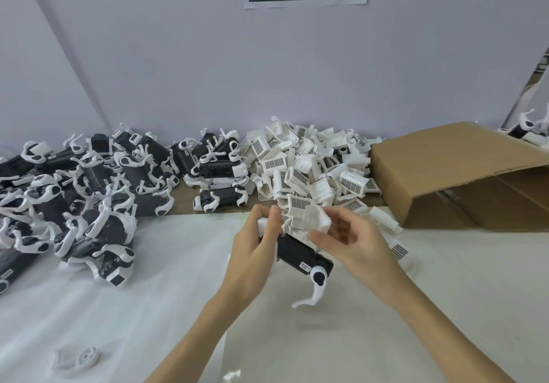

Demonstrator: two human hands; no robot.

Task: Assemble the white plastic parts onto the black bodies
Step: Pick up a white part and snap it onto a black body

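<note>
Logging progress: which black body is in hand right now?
The black body gripped by the left hand, hooked white arm hanging at its near end; the rest lie in piles.

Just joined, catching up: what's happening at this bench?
A person is fitting parts by hand. The left hand grips a black body above the table; the right hand holds a white part at its upper end, not clearly seated yet. Loose white parts are heaped behind, black bodies with white pieces to the left, a cardboard box right.
</note>
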